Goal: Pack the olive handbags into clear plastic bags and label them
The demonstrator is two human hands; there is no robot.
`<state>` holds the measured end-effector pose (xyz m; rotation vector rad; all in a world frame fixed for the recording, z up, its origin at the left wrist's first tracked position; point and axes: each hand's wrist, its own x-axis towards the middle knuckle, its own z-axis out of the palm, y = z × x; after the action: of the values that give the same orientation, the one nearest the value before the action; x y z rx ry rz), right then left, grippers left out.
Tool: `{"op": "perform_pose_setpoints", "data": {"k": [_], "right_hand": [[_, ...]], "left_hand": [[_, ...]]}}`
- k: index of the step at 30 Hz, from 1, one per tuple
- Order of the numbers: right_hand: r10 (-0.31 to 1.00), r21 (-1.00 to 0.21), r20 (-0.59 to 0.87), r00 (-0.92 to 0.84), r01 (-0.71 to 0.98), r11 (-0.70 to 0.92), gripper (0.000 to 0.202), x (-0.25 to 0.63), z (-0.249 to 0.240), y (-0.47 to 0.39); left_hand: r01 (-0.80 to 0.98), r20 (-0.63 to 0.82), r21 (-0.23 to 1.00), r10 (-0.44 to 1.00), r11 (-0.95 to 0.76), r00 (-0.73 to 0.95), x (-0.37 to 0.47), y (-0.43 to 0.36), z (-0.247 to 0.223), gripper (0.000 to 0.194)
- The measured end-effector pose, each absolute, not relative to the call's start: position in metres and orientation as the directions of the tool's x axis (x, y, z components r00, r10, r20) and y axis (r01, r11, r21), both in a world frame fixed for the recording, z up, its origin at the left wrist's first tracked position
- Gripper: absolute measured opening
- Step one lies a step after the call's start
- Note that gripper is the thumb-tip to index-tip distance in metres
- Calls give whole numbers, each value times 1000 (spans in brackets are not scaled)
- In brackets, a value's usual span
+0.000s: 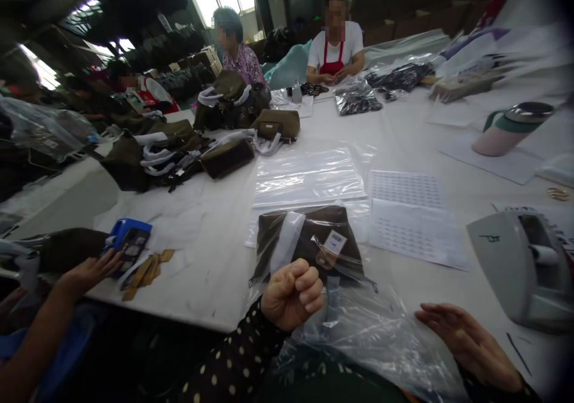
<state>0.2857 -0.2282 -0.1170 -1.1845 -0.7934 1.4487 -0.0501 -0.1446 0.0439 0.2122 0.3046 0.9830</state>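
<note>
A dark brown handbag lies flat inside a clear plastic bag, whose loose open-looking end spreads toward me. A white strip crosses the handbag, and a barcode tag shows through the film. My left hand is closed in a fist over the near edge of the handbag; whatever its curled fingers may hold is hidden. To the right of the loose film, my right hand is held with its fingers stretched out, and nothing shows in it.
Clear plastic bags are stacked beyond the handbag, beside printed sheets. A grey machine and a pink bottle stand at right. At left, a co-worker's hand touches a blue device. More brown handbags are piled beyond.
</note>
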Motion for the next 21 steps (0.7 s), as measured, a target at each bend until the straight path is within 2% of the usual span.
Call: {"op": "perform_pose_setpoints", "data": {"k": [4, 7, 11, 14, 17, 19, 21], "right_hand": [[961, -923, -252, 114, -328, -204, 34, 290, -124, -223], [957, -936, -222, 188, -317, -155, 33, 290, -123, -217], [955, -963, -138, 264, -260, -67, 32, 293, -122, -205], [916, -993, -99, 389, -95, -68, 31, 295, -120, -193], [839, -990, -36, 543, 93, -103, 34, 297, -119, -174], [810, -976, -1, 586, 175, -128, 36, 301, -120, -159], [796, -962, 20, 605, 229, -150, 36, 307, -121, -142]], "left_hand": [[-731, -200, 298, 789, 614, 581, -41, -136, 43, 24], [-664, -225, 339, 742, 667, 631, -25, -122, 43, 22], [-533, -278, 461, 686, 710, 672, 11, -94, 40, 22], [-426, -299, 571, 661, 702, 689, 48, -68, 31, 22], [-290, -313, 742, 695, 604, 647, 89, -37, 13, 26], [-150, -306, 873, 761, 464, 572, 114, -11, -4, 27], [-20, -293, 938, 824, 345, 486, 134, 18, -24, 23]]}}
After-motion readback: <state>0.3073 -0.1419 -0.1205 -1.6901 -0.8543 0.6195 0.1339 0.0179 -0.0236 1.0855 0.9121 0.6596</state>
